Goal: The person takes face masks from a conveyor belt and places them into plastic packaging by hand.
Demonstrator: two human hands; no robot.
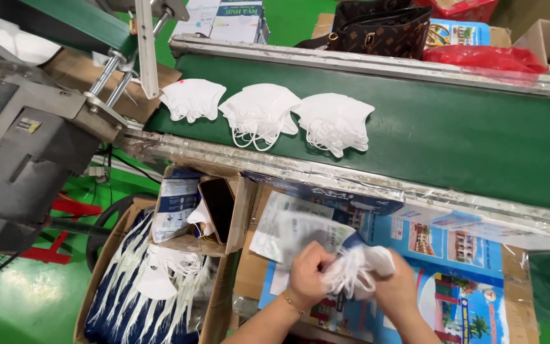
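At about eight o'clock from my hands, a cardboard box already holds packed blue-and-white bundles with a loose white mask on top (so some of the work looks done). Beside it a smaller box props a dark phone. My left hand has its fingers closed around a stack of white masks, and my right hand grips the same stack from the other side, thumb pressed into the ear loops, over the printed blue bags. A clear bag lies just behind, at eleven o'clock. Up at twelve o'clock, three more mask piles wait untouched on the green conveyor belt; I judge those are left.
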